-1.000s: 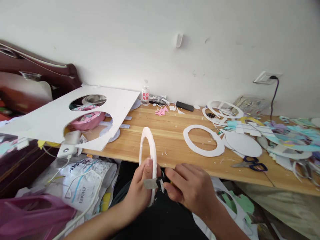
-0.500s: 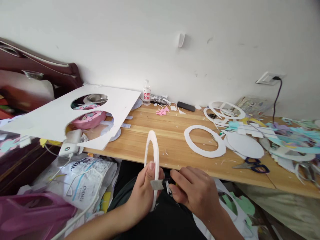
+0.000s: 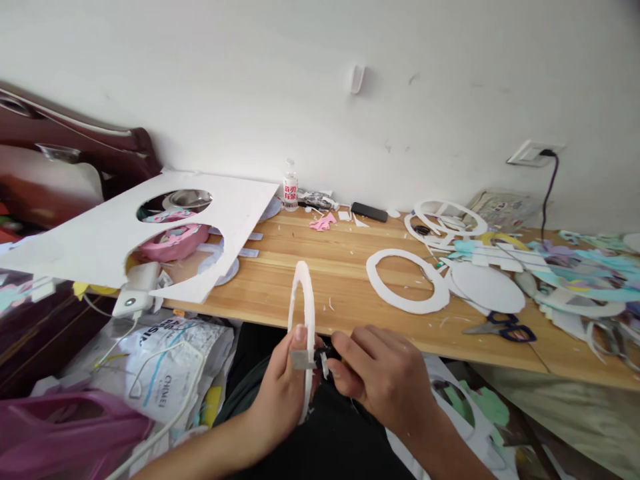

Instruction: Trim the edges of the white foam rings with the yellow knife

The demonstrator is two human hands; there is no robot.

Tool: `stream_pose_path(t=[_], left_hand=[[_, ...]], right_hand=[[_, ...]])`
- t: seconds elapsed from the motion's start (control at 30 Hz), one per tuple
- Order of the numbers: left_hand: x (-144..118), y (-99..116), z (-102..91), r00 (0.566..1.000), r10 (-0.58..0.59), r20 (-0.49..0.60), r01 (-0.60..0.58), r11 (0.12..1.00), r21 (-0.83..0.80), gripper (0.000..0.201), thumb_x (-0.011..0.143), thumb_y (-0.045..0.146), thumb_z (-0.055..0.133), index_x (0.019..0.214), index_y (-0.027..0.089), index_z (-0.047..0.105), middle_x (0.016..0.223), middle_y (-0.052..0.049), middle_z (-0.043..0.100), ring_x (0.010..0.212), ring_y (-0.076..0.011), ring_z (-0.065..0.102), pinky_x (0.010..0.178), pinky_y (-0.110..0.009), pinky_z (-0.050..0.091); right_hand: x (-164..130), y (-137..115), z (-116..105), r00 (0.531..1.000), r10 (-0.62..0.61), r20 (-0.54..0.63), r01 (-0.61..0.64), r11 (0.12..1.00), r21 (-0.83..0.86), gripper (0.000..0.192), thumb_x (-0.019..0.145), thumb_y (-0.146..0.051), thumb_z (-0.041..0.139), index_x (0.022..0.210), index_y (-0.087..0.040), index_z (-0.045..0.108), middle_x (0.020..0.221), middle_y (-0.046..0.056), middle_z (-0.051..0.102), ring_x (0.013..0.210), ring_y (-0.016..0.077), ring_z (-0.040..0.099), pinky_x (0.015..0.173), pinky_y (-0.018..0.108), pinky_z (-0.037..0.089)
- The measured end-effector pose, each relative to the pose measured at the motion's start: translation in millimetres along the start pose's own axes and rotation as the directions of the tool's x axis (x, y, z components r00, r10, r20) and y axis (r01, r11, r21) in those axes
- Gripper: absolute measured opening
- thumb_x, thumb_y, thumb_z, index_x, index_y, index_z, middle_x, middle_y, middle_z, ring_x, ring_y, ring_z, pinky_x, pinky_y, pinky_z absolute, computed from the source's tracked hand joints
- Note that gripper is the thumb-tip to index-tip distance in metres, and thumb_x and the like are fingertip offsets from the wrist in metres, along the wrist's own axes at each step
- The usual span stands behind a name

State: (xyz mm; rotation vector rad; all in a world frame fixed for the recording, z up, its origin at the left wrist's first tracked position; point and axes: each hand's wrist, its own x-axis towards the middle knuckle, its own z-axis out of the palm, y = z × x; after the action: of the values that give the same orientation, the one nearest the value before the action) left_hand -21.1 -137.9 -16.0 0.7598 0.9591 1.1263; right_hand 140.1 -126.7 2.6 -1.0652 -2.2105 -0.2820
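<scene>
A white foam ring (image 3: 309,300) stands on edge over my lap, gripped low by my left hand (image 3: 286,380) with the thumb pressed on its side. My right hand (image 3: 383,373) is closed round the dark handle of a utility knife (image 3: 303,360). Its broad blade points left and lies across the ring's rim, close to my left thumb. Small white crumbs cling near the bottom of the ring. My fingers hide part of the knife's handle.
On the wooden table (image 3: 345,293) lie another white ring (image 3: 373,277), scissors (image 3: 500,327), a phone (image 3: 369,212) and pink scraps (image 3: 323,222). A bottle (image 3: 291,187) stands by the wall. A white board with round cutouts (image 3: 240,200) covers the left; coloured foam pieces (image 3: 575,267) pile up right.
My right hand has moved a little left and up with the knife, so the blade reaches further across the ring. My left hand still grips the ring. The view has shifted slightly.
</scene>
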Motion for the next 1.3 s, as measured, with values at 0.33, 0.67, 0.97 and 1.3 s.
stream_pose_path(t=[0.33, 0.67, 0.97, 1.3], left_hand=[[-1.3, -2.0, -6.6, 1.0, 0.03, 0.011, -0.03, 0.997, 0.069, 0.053, 0.083, 0.069, 0.056, 0.07, 0.018, 0.049, 0.055, 0.006, 0.042, 0.05, -0.0074, 0.033, 0.048, -0.021, 0.031], [-1.9, -5.4, -13.2, 0.991, 0.017, 0.135, -0.023, 0.999, 0.046, 0.047, 0.089, 0.064, 0.051, 0.077, 0.019, 0.051, 0.051, 0.006, 0.045, 0.044, -0.0073, 0.036, 0.046, -0.021, 0.029], [8.3, 10.0, -3.5, 0.98, -0.195, -0.026, 0.188, 0.966, -0.176, 0.055, 0.076, 0.071, 0.063, 0.069, 0.019, 0.047, 0.049, 0.008, 0.043, 0.037, -0.0056, 0.034, 0.038, -0.019, 0.029], [6.1, 9.9, 6.7, 0.999, 0.019, -0.042, -0.018, 1.0, 0.004, 0.055, 0.082, 0.069, 0.057, 0.068, 0.017, 0.05, 0.048, 0.008, 0.039, 0.039, -0.0051, 0.033, 0.04, -0.019, 0.027]], right_hand=[[0.5, 2.7, 5.7, 0.999, 0.013, -0.04, -0.013, 1.0, 0.005, 0.033, 0.102, -0.036, 0.041, 0.089, -0.019, 0.066, 0.064, 0.002, 0.057, 0.061, 0.0164, 0.047, 0.061, 0.031, 0.028], [-1.8, 11.3, 11.9, 0.999, 0.017, -0.04, -0.017, 1.0, 0.009, 0.034, 0.102, -0.036, 0.04, 0.088, -0.018, 0.066, 0.065, 0.002, 0.058, 0.059, 0.0151, 0.049, 0.06, 0.03, 0.03], [-4.5, 6.5, 4.8, 1.0, 0.007, -0.027, -0.006, 0.998, 0.059, 0.037, 0.103, -0.037, 0.036, 0.089, -0.018, 0.065, 0.063, 0.001, 0.055, 0.059, 0.0157, 0.047, 0.06, 0.03, 0.03], [3.4, 4.0, 3.0, 0.999, -0.005, -0.049, 0.008, 0.999, 0.05, 0.04, 0.103, -0.038, 0.035, 0.087, -0.018, 0.065, 0.063, 0.001, 0.055, 0.059, 0.0152, 0.047, 0.06, 0.03, 0.028]])
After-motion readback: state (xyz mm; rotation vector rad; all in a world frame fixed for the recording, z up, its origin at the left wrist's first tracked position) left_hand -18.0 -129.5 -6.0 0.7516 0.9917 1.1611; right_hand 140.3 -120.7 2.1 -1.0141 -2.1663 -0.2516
